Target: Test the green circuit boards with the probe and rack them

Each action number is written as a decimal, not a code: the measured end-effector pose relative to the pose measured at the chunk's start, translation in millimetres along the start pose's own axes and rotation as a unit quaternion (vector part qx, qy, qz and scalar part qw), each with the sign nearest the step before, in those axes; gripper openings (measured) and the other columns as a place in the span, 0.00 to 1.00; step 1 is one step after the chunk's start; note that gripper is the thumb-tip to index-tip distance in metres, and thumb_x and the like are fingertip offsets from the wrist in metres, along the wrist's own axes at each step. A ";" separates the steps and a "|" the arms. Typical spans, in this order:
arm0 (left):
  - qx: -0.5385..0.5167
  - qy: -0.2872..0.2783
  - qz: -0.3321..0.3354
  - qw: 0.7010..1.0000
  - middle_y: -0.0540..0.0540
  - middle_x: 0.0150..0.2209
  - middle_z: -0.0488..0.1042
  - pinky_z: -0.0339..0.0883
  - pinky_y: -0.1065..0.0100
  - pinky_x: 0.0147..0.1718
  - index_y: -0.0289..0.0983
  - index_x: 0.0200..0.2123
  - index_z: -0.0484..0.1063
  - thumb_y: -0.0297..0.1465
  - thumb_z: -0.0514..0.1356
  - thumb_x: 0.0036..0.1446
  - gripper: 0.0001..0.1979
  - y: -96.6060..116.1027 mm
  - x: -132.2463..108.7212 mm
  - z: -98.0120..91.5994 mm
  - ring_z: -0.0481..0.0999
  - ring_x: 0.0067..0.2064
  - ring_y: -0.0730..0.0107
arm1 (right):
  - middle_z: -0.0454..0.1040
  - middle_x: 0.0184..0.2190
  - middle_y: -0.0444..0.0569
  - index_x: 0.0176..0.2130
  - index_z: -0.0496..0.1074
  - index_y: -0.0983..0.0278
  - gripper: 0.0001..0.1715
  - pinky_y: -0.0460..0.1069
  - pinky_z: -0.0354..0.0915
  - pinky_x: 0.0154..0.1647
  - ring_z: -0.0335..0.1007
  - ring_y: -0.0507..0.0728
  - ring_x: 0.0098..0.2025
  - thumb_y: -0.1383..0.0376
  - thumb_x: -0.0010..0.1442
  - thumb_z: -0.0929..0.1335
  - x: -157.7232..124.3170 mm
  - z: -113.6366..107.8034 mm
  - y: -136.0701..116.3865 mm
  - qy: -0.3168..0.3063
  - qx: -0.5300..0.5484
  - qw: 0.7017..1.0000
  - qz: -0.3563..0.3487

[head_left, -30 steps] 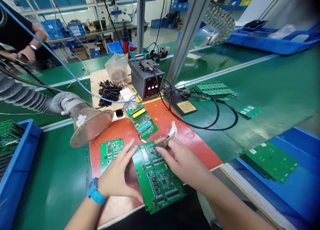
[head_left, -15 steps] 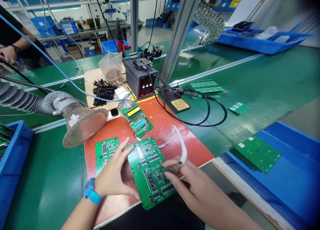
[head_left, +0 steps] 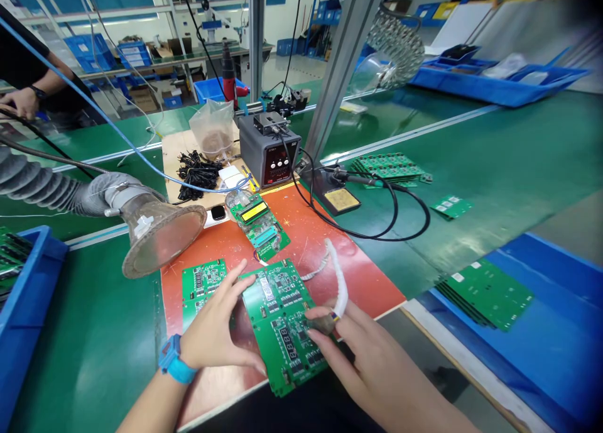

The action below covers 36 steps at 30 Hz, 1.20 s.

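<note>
Where the head view looks down on the red mat point(head_left: 372, 282), a green circuit board point(head_left: 264, 317) is at the near edge, lower end jutting past it; cannot tell whether it lies flat or is raised. Left hand point(head_left: 211, 335) spread, thumb and fingertips well apart along the board's left side. Right hand point(head_left: 370, 351) pinching a brownish connector point(head_left: 323, 323) between thumb and fingers, above the board's right half; contact with board unclear. White-sleeved cable point(head_left: 341, 288) rises from the connector, bends back toward mat centre. Second green board point(head_left: 202, 282) by the mat's left edge, partly behind the left hand. Tester board point(head_left: 264, 229), yellow screen, toward the far edge. Grey extraction nozzle point(head_left: 162, 241) overhangs the far left corner. Soldering station point(head_left: 277, 163) just beyond the far edge; iron stand point(head_left: 325, 197) off the far right corner.
</note>
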<state>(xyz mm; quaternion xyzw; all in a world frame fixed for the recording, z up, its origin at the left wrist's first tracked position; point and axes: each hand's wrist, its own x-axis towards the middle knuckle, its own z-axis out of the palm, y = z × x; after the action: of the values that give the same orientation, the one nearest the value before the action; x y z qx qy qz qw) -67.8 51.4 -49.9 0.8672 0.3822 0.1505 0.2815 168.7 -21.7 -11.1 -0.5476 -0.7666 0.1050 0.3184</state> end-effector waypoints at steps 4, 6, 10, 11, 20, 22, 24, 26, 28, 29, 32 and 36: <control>-0.002 0.001 0.004 1.000 0.37 0.65 0.38 0.46 0.45 0.58 0.44 0.61 0.43 0.53 0.67 0.32 0.56 -1.0 0.1 -0.1 0.43 0.64 0.47 | 0.73 0.32 0.51 0.39 0.66 0.65 0.09 0.51 0.72 0.33 0.73 0.56 0.35 0.68 0.62 0.59 0.1 2.2 0.7 0.004 -0.006 1.000 -0.008; -0.001 0.002 0.002 1.000 0.37 0.65 0.39 0.46 0.45 0.58 0.44 0.61 0.44 0.53 0.66 0.33 0.55 -1.5 0.4 -0.3 0.43 0.64 0.47 | 0.73 0.32 0.51 0.38 0.66 0.65 0.09 0.51 0.72 0.32 0.73 0.55 0.34 0.68 0.62 0.59 0.0 2.5 1.1 0.000 -0.002 1.000 -0.007; -0.001 -0.002 -0.005 1.000 0.36 0.65 0.39 0.47 0.45 0.58 0.44 0.61 0.44 0.53 0.66 0.33 0.55 -1.7 -0.1 -0.8 0.43 0.64 0.47 | 0.73 0.32 0.51 0.38 0.67 0.65 0.09 0.51 0.72 0.32 0.73 0.55 0.34 0.67 0.62 0.59 0.1 1.7 1.5 -0.010 0.002 1.000 -0.003; -0.002 -0.003 -0.005 1.000 0.36 0.65 0.39 0.47 0.45 0.58 0.44 0.61 0.44 0.53 0.66 0.33 0.55 -1.6 -0.6 -0.9 0.43 0.64 0.47 | 0.73 0.32 0.51 0.38 0.67 0.65 0.09 0.51 0.72 0.32 0.73 0.56 0.34 0.67 0.62 0.59 0.4 1.3 1.6 -0.010 0.002 1.000 -0.003; -0.002 -0.002 -0.001 1.000 0.36 0.65 0.41 0.48 0.44 0.57 0.44 0.61 0.44 0.53 0.66 0.33 0.55 -0.7 -1.1 -1.8 0.45 0.63 0.43 | 0.71 0.33 0.52 0.38 0.67 0.64 0.09 0.52 0.72 0.33 0.72 0.56 0.36 0.68 0.61 0.60 2.0 1.0 2.6 -0.023 0.003 1.000 0.011; -0.005 -0.002 0.001 1.000 0.36 0.65 0.41 0.48 0.43 0.57 0.44 0.62 0.44 0.53 0.66 0.33 0.55 -0.6 -0.9 -1.9 0.45 0.63 0.42 | 0.72 0.33 0.52 0.38 0.68 0.64 0.09 0.52 0.72 0.33 0.72 0.57 0.36 0.68 0.61 0.60 1.2 1.0 2.8 -0.026 0.003 1.000 0.011; -0.009 -0.003 -0.002 1.000 0.35 0.64 0.41 0.48 0.43 0.57 0.44 0.61 0.45 0.53 0.66 0.33 0.55 -0.5 -1.1 -1.9 0.46 0.63 0.41 | 0.72 0.33 0.52 0.38 0.68 0.65 0.09 0.52 0.72 0.33 0.72 0.57 0.36 0.68 0.60 0.60 0.2 0.8 2.8 -0.025 0.002 1.000 0.010; -0.011 -0.004 -0.003 1.000 0.35 0.64 0.41 0.49 0.42 0.57 0.44 0.61 0.45 0.53 0.66 0.33 0.55 -0.5 -1.4 -1.7 0.47 0.63 0.41 | 0.72 0.33 0.52 0.38 0.68 0.65 0.09 0.53 0.72 0.34 0.72 0.57 0.37 0.68 0.60 0.60 -0.6 0.5 2.7 -0.019 0.000 1.000 0.009; -0.010 -0.004 -0.001 1.000 0.35 0.64 0.42 0.48 0.42 0.57 0.44 0.61 0.45 0.52 0.66 0.33 0.55 -0.5 -1.7 -1.6 0.47 0.63 0.41 | 0.73 0.33 0.52 0.38 0.68 0.65 0.09 0.53 0.72 0.34 0.73 0.58 0.37 0.68 0.60 0.60 -1.1 0.1 2.4 -0.013 -0.003 1.000 0.009; -0.010 -0.004 0.001 1.000 0.35 0.64 0.42 0.48 0.42 0.57 0.44 0.61 0.44 0.52 0.66 0.33 0.55 -0.5 -1.8 -1.6 0.47 0.63 0.41 | 0.73 0.33 0.52 0.38 0.68 0.65 0.09 0.53 0.72 0.34 0.73 0.58 0.37 0.68 0.60 0.60 -1.2 0.0 2.3 -0.012 -0.004 1.000 0.009; -0.007 -0.005 0.004 1.000 0.35 0.64 0.44 0.49 0.42 0.57 0.45 0.61 0.44 0.53 0.66 0.33 0.55 0.0 -1.7 -2.1 0.47 0.63 0.42 | 0.73 0.33 0.52 0.38 0.68 0.65 0.09 0.53 0.72 0.34 0.73 0.58 0.37 0.68 0.60 0.60 -1.0 -0.3 2.0 -0.015 -0.004 1.000 0.005; -0.001 -0.008 0.003 1.000 0.35 0.63 0.45 0.50 0.43 0.56 0.45 0.61 0.43 0.53 0.66 0.34 0.55 1.2 -1.4 -3.2 0.47 0.63 0.44 | 0.73 0.34 0.52 0.39 0.68 0.65 0.09 0.53 0.72 0.34 0.73 0.58 0.37 0.68 0.60 0.60 -0.9 0.2 3.0 -0.021 -0.006 1.000 0.002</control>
<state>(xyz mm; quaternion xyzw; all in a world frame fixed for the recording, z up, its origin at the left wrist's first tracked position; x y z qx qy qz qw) -69.5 50.8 -46.7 0.8690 0.3775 0.1447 0.2855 171.1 -21.3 -13.2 -0.5488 -0.7726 0.1124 0.2988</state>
